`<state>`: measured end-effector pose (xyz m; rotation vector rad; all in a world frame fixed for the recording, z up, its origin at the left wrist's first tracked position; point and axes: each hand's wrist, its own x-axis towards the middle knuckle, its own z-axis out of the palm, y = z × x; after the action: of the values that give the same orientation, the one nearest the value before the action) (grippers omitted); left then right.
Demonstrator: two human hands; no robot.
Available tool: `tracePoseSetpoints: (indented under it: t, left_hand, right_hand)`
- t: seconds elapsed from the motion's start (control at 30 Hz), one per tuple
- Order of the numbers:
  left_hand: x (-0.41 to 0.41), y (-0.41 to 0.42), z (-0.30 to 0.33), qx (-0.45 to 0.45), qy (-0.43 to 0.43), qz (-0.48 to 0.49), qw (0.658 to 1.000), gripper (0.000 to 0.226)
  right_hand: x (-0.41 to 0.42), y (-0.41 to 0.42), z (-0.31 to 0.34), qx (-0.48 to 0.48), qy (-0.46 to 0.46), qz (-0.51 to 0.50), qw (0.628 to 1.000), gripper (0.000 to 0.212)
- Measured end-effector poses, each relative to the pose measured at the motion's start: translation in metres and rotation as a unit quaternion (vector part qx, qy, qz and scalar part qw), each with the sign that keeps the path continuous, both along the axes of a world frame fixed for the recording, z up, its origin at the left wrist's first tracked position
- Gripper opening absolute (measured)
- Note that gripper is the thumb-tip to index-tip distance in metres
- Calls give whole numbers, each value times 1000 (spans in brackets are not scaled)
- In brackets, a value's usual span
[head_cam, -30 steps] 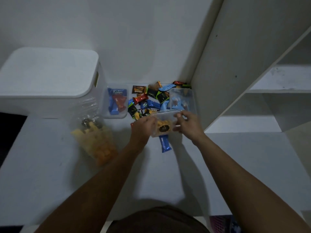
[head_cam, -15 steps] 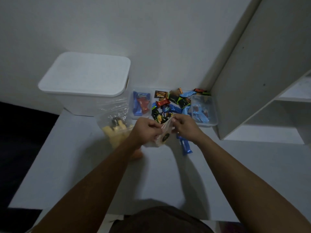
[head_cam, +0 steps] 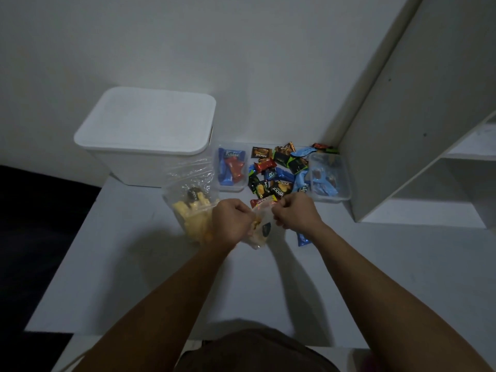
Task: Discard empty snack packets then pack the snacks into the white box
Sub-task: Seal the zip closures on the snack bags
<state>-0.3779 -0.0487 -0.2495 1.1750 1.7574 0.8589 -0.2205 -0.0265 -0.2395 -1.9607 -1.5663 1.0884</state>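
My left hand [head_cam: 232,222] and my right hand [head_cam: 296,212] both grip the top of a small clear snack bag [head_cam: 261,232] with yellow chips and a dark round label, held just above the table. A larger clear bag of yellow snacks [head_cam: 192,216] stands left of my left hand, partly behind it. The white box [head_cam: 150,135], lid on, sits at the back left. A pile of small wrapped snacks [head_cam: 276,173] lies behind my hands. One blue packet [head_cam: 302,238] lies under my right wrist.
Two clear trays flank the pile: one [head_cam: 232,167] with blue and red packets, one [head_cam: 328,178] with blue packets. A white shelf unit [head_cam: 418,130] rises at the right. The white table [head_cam: 134,277] ends at a dark drop on the left.
The small bag has gone from held flat and spread to pinched upright between both fists, shifted slightly left toward the larger bag. The camera view has swung left and back.
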Motion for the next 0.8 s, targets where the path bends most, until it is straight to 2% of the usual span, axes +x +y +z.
tracePoseSetpoints:
  t: [0.1,0.2,0.3,0.33,0.53,0.67,0.8]
  left_hand:
    - [-2,0,3,46,15,5,999,7]
    - [0,-4,14,101,9,-1,995,25]
    - [3,-3,18,165,34,0,986,2]
    - [3,0,19,176,41,2,983,5]
    - [-10,7,1,171,17,5,985,3]
    - [-9,12,3,170,7,2,985,4]
    - [-8,18,11,134,16,-37,990,3]
  right_hand:
    - [-2,-2,3,29,-45,14,998,19]
    - [-6,-3,8,103,-93,15,990,15]
    - [-8,-1,15,139,-107,7,984,16]
    - [-8,1,18,151,-116,3,982,16]
    - [-7,4,26,147,-139,19,979,14]
    - [-10,6,26,138,-110,16,984,15]
    - [-8,10,32,49,27,15,998,24]
